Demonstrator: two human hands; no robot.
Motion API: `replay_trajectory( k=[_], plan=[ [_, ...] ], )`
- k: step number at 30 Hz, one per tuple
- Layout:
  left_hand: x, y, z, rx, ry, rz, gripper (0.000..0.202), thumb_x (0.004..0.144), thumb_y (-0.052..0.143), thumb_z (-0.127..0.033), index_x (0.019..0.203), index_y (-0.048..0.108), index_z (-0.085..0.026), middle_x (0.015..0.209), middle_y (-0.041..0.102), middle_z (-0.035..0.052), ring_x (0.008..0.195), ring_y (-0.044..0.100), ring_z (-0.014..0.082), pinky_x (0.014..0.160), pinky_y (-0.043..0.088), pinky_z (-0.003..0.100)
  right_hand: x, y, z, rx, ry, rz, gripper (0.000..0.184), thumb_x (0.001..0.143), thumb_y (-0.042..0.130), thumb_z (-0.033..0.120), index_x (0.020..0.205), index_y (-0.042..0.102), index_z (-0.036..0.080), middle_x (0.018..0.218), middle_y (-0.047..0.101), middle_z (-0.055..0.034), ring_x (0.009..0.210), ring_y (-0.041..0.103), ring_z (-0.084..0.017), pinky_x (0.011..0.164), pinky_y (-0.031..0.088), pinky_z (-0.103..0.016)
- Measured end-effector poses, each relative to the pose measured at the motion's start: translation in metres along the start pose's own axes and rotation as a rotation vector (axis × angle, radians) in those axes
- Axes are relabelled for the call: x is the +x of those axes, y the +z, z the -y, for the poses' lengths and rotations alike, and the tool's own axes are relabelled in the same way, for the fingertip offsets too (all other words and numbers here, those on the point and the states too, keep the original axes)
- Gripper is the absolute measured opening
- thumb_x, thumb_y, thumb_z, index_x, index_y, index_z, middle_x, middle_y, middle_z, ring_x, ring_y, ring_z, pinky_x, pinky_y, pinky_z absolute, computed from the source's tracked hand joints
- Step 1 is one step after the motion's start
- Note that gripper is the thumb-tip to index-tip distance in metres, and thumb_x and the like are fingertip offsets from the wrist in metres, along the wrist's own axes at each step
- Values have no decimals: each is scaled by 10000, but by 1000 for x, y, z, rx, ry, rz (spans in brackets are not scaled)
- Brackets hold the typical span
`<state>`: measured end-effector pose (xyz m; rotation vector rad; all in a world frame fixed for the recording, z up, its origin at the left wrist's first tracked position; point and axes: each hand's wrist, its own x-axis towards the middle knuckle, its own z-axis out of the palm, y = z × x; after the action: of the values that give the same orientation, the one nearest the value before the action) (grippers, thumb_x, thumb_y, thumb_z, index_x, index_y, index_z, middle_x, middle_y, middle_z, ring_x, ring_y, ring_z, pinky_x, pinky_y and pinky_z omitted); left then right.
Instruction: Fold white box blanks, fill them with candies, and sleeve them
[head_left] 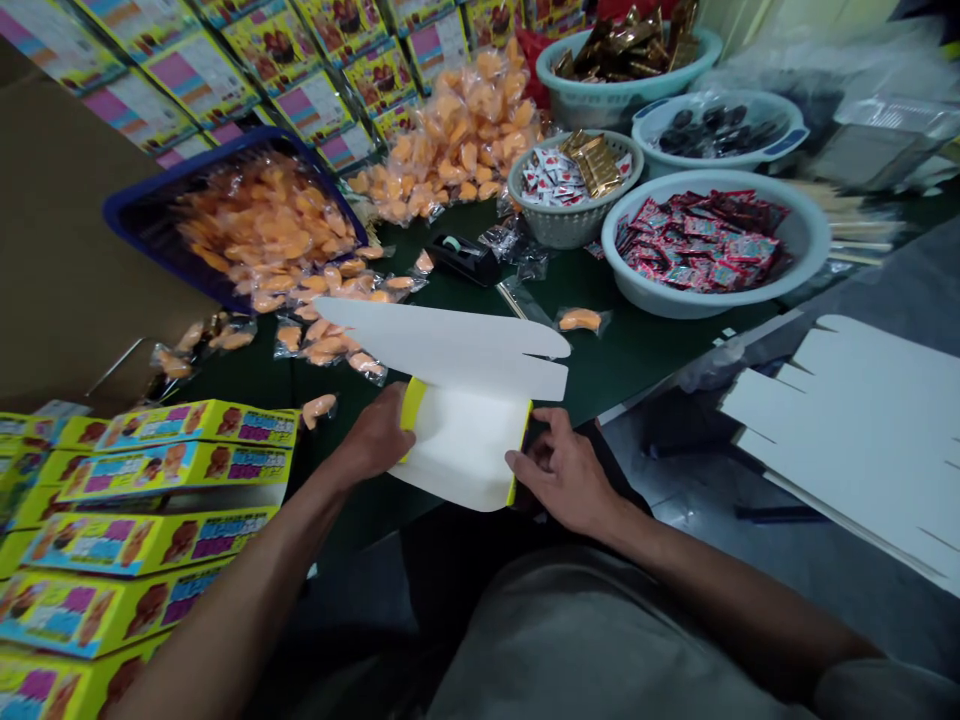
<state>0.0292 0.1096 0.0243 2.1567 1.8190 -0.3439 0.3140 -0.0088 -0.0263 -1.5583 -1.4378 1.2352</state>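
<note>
A partly folded cardboard box [469, 440] lies before me, white inside and yellow outside, its long white flaps stretching away over the table. My left hand [381, 432] grips the box's left side wall, thumb on the inner face and fingers behind. Opposite it, my right hand [562, 465] pinches the right side wall, which stands up. Just beyond the flaps, a single wrapped orange piece [581, 320] rests on the dark green table [637, 355]. More wrapped orange pieces [330, 340] are scattered to the left of the flaps.
A blue basket [120, 215] spills orange packets at back left. Bowls of red sachets [705, 245], dark packets [716, 130] and gold packets [626, 50] line the back right. A tape dispenser [465, 258] sits mid-table. Yellow boxes [180, 460] are stacked left, flat white cardboard blanks [870, 430] right.
</note>
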Motion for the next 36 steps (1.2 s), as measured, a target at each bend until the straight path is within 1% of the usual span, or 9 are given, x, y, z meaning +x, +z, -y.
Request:
replay_trajectory(
  k=[2, 7, 14, 19, 22, 25, 28, 32, 36],
  plan=[
    [-5, 4, 0, 7, -15, -9, 653, 826, 565, -206, 1466, 436, -187, 1481, 619, 162, 1328, 645, 313, 1085, 520, 404, 0, 0, 0, 4, 6, -8, 579, 924, 712, 448, 1368, 462, 173, 826, 731, -8, 689, 681, -177, 640, 458, -312],
    [-9, 9, -5, 25, -65, 20, 732, 834, 563, -211, 1536, 354, -220, 1248, 739, 152, 1136, 737, 345, 944, 557, 415, 1, 1, 3, -4, 26, -3, 587, 913, 720, 438, 1365, 464, 163, 836, 737, -15, 708, 690, -182, 646, 468, -314],
    [-15, 3, 1, 17, 11, 95, 937, 787, 586, -173, 1639, 197, -209, 1462, 638, 205, 1225, 708, 348, 1002, 547, 409, 2, 1, 6, -19, 27, 1, 589, 919, 715, 433, 1381, 475, 156, 829, 735, -7, 695, 682, -172, 643, 464, -308],
    [-19, 5, 0, 7, -37, 84, 954, 802, 553, -157, 1669, 155, -185, 1447, 637, 239, 1219, 708, 394, 982, 549, 459, 4, 0, 7, -31, 27, 0, 580, 917, 715, 413, 1382, 485, 153, 823, 739, -7, 709, 692, -176, 657, 463, -304],
    [-22, 6, -1, -8, -33, 82, 973, 803, 565, -165, 1679, 143, -187, 1453, 636, 233, 1230, 705, 384, 980, 548, 437, 7, -3, 9, -58, 22, 6, 578, 914, 717, 407, 1387, 501, 155, 838, 749, -11, 732, 702, -185, 678, 463, -308],
    [-24, 8, 0, -2, -60, 66, 1003, 787, 583, -166, 1682, 129, -168, 1393, 670, 236, 1168, 723, 386, 930, 549, 427, 13, -5, 10, -93, -22, 7, 581, 920, 709, 394, 1411, 513, 152, 841, 755, -12, 772, 715, -198, 722, 467, -317],
    [-25, 12, 0, -5, -117, 35, 965, 793, 561, -167, 1668, 156, -145, 1305, 701, 243, 1089, 736, 402, 861, 542, 442, 23, -7, 11, -135, -66, -5, 574, 929, 697, 385, 1432, 537, 160, 847, 760, -14, 781, 716, -204, 734, 460, -318],
    [-29, 16, 1, -26, -157, -3, 789, 856, 500, -216, 1605, 270, -124, 1160, 735, 217, 1011, 740, 396, 811, 521, 438, 41, -8, 16, -209, -105, -13, 510, 953, 666, 379, 1412, 604, 166, 857, 769, -24, 786, 712, -203, 739, 443, -307],
    [-37, 18, 4, -36, -198, -26, 636, 900, 419, -218, 1516, 349, -77, 1023, 744, 202, 944, 742, 381, 779, 499, 427, 60, -8, 27, -373, -177, -24, 281, 974, 628, 351, 1173, 740, 188, 833, 768, -33, 756, 692, -186, 711, 391, -285]
  ],
)
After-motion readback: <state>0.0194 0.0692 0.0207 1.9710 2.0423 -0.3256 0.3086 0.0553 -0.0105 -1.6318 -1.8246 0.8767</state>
